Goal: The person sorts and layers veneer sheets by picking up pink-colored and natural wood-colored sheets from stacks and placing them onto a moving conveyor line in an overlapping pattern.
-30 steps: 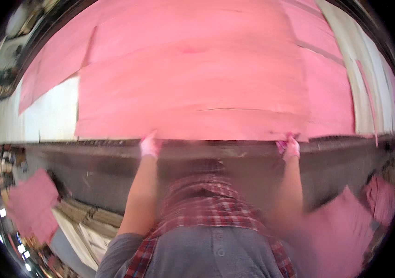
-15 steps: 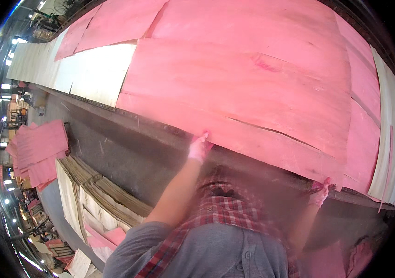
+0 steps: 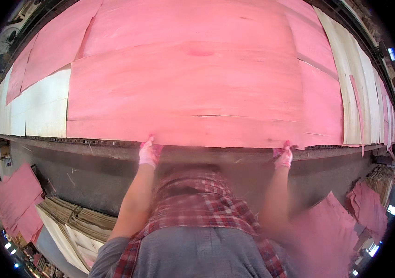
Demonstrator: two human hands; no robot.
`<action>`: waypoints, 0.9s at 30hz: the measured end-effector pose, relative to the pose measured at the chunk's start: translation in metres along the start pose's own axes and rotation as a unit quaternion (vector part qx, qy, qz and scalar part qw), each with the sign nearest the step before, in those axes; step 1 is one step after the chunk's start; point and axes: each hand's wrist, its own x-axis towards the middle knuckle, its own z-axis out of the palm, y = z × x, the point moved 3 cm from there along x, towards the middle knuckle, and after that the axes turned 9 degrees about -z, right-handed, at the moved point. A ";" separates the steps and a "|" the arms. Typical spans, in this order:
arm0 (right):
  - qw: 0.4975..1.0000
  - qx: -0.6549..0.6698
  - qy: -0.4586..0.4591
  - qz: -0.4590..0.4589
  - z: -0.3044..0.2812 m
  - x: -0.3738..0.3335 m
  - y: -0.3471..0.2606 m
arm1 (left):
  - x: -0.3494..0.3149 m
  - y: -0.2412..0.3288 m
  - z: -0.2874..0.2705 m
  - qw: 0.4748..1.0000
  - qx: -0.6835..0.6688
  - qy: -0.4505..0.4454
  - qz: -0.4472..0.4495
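Observation:
A large pink-stained wood veneer sheet (image 3: 183, 92) lies across a long bench, its near edge reaching just past the bench's dark edge. My left hand (image 3: 148, 155), in a pale glove stained pink, is closed on that near edge, thumb on top and fingers underneath. Farther right along the same edge, my right hand (image 3: 283, 159) pinches the sheet near its right corner, in a similar glove with dark-stained fingers. A thin split runs along the sheet a little in from the edge. The fingers beneath the sheet are partly hidden.
Other pink sheets (image 3: 63, 41) and white veneer sheets (image 3: 44, 111) lie around it on the bench. Pale strips (image 3: 343, 69) are at the right. Below stand a veneer stack (image 3: 79, 217) and pink piles at left (image 3: 19, 197) and right (image 3: 327, 231).
The view has swung to the right, and the bench edge now runs nearly level. Both hands keep hold of the sheet's near edge. The split in the sheet looks narrower.

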 end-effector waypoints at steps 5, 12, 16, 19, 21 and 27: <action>0.999 -0.003 -0.035 0.034 -0.008 0.026 0.017 | 0.005 0.002 -0.001 0.997 0.072 0.024 0.004; 0.968 -0.185 -0.110 0.127 -0.010 0.022 -0.019 | -0.006 0.019 0.004 0.953 0.301 -0.012 -0.022; 0.944 -0.239 -0.208 0.089 -0.007 0.023 -0.017 | -0.012 0.043 -0.002 0.833 0.537 0.013 -0.130; 0.957 -0.251 -0.127 0.072 -0.006 0.023 -0.014 | -0.037 0.067 0.033 0.645 0.760 0.044 -0.058; 0.952 -0.249 -0.165 0.073 -0.007 0.032 -0.007 | -0.066 0.081 0.059 0.518 0.852 0.064 0.035; 0.941 -0.274 -0.138 0.142 -0.013 0.049 -0.019 | -0.056 0.082 0.061 0.563 0.712 0.118 0.402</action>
